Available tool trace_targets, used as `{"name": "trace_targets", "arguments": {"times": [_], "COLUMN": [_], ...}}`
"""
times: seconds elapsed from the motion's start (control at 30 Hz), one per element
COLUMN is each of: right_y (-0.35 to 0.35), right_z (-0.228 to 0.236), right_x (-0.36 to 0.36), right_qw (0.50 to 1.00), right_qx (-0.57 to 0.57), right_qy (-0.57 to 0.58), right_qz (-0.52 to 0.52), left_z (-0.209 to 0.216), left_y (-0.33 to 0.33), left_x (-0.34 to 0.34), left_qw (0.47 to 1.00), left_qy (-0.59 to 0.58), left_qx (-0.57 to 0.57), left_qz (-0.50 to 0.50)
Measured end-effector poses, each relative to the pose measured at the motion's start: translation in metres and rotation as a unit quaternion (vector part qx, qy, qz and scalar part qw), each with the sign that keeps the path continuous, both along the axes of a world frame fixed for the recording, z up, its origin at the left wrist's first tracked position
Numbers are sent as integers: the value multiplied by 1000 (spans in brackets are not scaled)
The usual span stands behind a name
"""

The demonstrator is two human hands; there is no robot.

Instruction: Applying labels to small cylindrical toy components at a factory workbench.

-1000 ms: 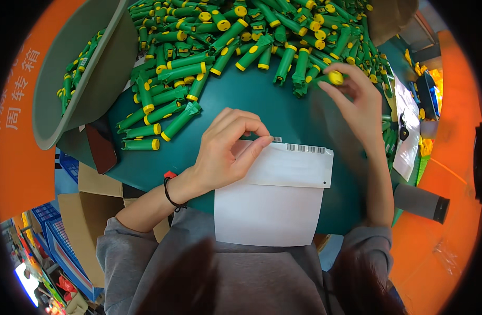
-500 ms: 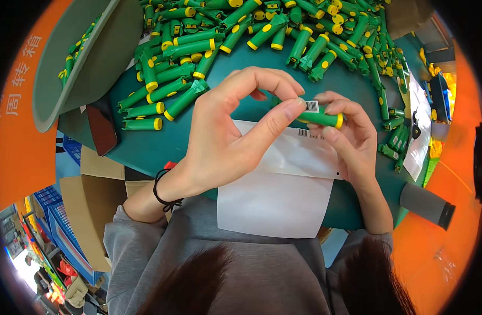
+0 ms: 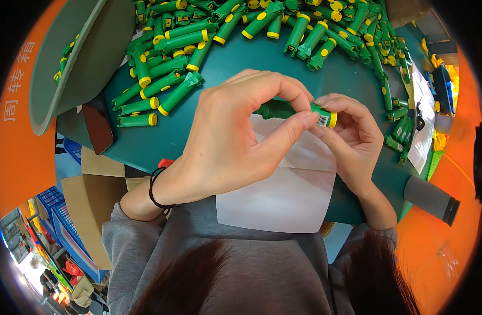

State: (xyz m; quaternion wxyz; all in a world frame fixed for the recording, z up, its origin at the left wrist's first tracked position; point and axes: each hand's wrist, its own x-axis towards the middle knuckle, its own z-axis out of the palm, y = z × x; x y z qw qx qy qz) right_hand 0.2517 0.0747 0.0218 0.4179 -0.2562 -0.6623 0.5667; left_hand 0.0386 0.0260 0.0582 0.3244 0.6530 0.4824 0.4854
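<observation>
Dark green tabletop [image 3: 225, 71], orange surfaces [image 3: 18, 168] on both sides, bright white light [image 3: 31, 274] at lower left

Lighting is bright, the warped rim perhaps slightly blurred

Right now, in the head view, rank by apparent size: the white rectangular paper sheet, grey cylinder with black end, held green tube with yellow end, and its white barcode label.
1. Paper sheet
2. Grey cylinder and green tube: unsure, tube partly hidden
3. Barcode label
</observation>
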Motion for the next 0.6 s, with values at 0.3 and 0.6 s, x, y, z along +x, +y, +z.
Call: {"name": "trace_targets", "arguments": {"times": [0.3,0.6], "right_y": [-2,-3], "right_z": [3,3], "right_x": [-1,-1], "right_qw": [1000,1000], "right_qx": [-3,6], "right_qy": [-5,-1], "right_qz": [-11,-7], "left_z": [-2,-3], "left_y": [2,1], "left_x": [2,4], "left_qw": [1000,1000], "left_qy": [1,-7], "left_qx": [-10,-11], "left_qz": [2,10]}}
